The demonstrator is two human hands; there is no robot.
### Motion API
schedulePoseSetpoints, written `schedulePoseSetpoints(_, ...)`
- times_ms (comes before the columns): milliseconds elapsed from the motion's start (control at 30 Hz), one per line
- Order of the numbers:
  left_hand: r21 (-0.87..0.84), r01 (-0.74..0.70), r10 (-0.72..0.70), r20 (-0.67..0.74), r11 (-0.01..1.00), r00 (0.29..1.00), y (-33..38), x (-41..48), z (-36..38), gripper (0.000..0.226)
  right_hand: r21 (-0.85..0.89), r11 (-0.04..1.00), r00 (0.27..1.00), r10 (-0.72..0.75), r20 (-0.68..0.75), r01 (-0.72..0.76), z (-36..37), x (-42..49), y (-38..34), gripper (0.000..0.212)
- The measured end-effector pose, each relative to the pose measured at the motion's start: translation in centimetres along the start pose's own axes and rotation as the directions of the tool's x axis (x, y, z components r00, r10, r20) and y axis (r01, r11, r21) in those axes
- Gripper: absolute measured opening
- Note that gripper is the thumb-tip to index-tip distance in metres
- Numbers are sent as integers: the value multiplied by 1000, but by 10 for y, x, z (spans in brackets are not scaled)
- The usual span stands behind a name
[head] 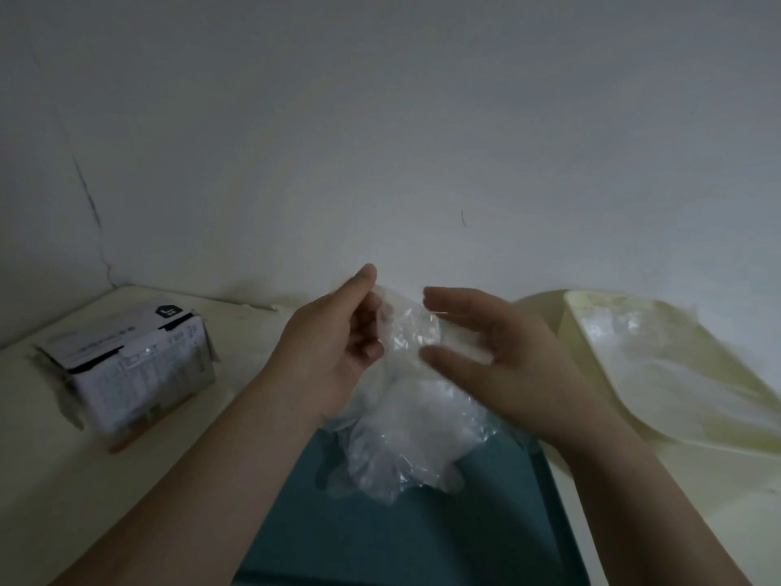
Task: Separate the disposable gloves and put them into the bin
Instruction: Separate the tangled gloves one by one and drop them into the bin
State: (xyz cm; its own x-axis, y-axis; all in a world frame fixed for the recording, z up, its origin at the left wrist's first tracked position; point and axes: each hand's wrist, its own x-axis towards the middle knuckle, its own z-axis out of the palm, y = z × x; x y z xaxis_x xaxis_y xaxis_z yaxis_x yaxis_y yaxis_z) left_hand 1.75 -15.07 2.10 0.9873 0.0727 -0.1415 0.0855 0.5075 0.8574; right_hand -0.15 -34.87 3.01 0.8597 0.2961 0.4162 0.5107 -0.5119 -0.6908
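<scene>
Clump of clear, crinkled thin-film disposable gloves (405, 420) hangs above the teal plastic bin (380, 535). Left hand (334, 344) pinches its top edge; right hand (498, 353) lies released, fingers straight against the film. White printed cardboard box (135, 365) sits left on the cream table (84, 480). Pale yellow plastic tray (591, 315) sits right, with film inside.

The gloves (405, 437) I hold are thin clear plastic film, crinkled and glossy. The box (139, 370) is matt printed cardboard. The cream tub (727, 374) is smooth plastic with a faint sheen.
</scene>
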Motion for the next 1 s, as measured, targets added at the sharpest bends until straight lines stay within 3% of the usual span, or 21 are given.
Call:
schedulePoseSetpoints(67,-171,68,-64,28,983,998,0,3,-1,25,211,976,989,86,-120,-60,-2,0,1,28)
schedulePoseSetpoints(133,-312,118,-96,84,943,992,0,3,0,17,369,921,971,190,-146,-125,-2,1,7,20)
schedulePoseSetpoints(233,-458,134,-95,109,879,990,-1,5,0,14,583,787,970,244,3,-199,-3,4,14,50)
schedulePoseSetpoints(300,-482,136,-83,130,865,988,-1,6,1,17,558,802,977,176,121,-213,-3,4,17,69)
schedulePoseSetpoints(400,-464,145,-83,152,874,985,-8,5,3,25,544,812,977,184,106,-212,4,5,18,54)
schedulePoseSetpoints(467,-417,148,-83,169,897,982,-13,2,7,24,632,741,969,241,63,-226,8,7,18,36)
schedulePoseSetpoints(533,-266,131,-81,190,955,978,-18,-3,9,20,627,743,952,307,-8,-234,6,6,16,24)
schedulePoseSetpoints(567,-92,66,-49,182,994,982,-21,-5,10,19,596,767,936,344,-72,-236,5,5,17,21)
schedulePoseSetpoints(600,188,-63,28,181,980,983,-24,-5,7,19,558,795,918,371,-139,-237,2,5,17,19)
schedulePoseSetpoints(633,513,-222,132,206,829,970,-30,-4,2,22,516,824,900,385,-204,-235,1,4,20,19)
schedulePoseSetpoints(667,755,-357,200,295,551,934,-34,-1,-4,32,474,851,884,384,-266,-227,-2,4,21,18)
schedulePoseSetpoints(700,851,-444,181,407,280,895,-38,1,-9,44,439,872,873,374,-314,-216,-4,5,23,18)
schedulePoseSetpoints(733,866,-492,114,482,89,869,-42,3,-12,53,421,884,867,362,-343,-203,-7,6,23,18)
schedulePoseSetpoints(767,858,-513,48,513,-10,857,-47,5,-14,56,405,894,872,344,-348,-191,-11,6,23,18)
schedulePoseSetpoints(833,870,-492,-27,491,-43,871,-58,9,-16,53,296,937,922,271,-277,-186,-19,5,22,23)
schedulePoseSetpoints(933,898,-420,-49,417,-131,908,-64,15,-18,41,141,976,983,177,-55,-168,-25,2,25,31)
schedulePoseSetpoints(1000,938,-334,-70,328,-89,942,-61,15,-18,21,147,976,986,147,79,-158,-27,2,28,25)
